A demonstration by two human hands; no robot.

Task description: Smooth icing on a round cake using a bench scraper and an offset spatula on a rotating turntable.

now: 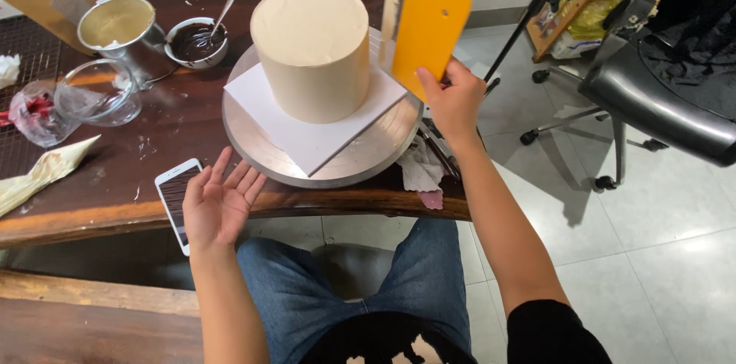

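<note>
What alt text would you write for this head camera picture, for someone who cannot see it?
A tall, smooth cream cake stands on a white board on a metal turntable. The right hand holds a yellow scraper beside it; the left hand hovers open near a phone on the wooden table.

Phone (175,194) at table edge — chocolate bowl (196,41), glass jug (96,93), office chair (659,103).

Left hand (218,203) is hovering lower left of centre, palm up, fingers spread. Right hand (454,100) is pinching closed at centre right, forearm extending down-frame.
</note>
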